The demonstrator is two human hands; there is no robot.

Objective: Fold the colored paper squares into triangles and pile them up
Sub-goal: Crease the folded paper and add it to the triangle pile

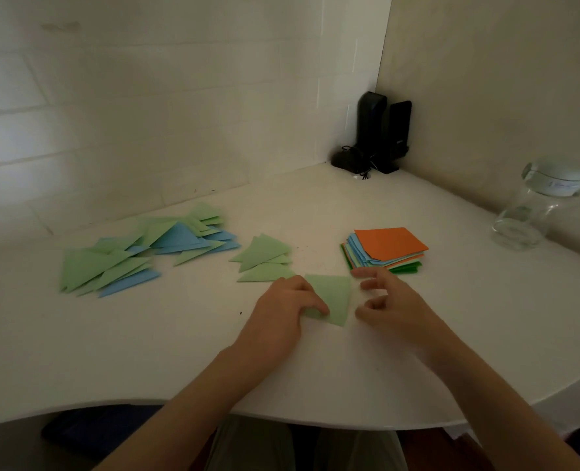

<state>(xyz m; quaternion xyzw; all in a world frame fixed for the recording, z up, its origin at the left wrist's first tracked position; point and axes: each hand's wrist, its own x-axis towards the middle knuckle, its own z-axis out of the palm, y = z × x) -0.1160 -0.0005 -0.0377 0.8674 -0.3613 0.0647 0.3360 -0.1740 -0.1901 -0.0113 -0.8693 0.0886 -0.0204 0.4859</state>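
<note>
Head view: green paper pinned flat, fold nearly finished

Head view showed the left hand with its fingers curled down onto the near-left part of a pale green paper, its grip pressing the sheet flat on the bench, probably to set the crease and stop it sliding. The right hand hovered just beside the paper's right edge, fingers loosely curled and holding nothing, likely freed to reach for more paper. The green sheet lay between the two hands and already looked triangular. Just behind it sat a small pile of green triangles, close enough to drop the next one onto. Further left spread a looser heap of green and blue triangles. Behind the right hand stood the stack of unfolded squares, orange on top, within easy reach.
</note>
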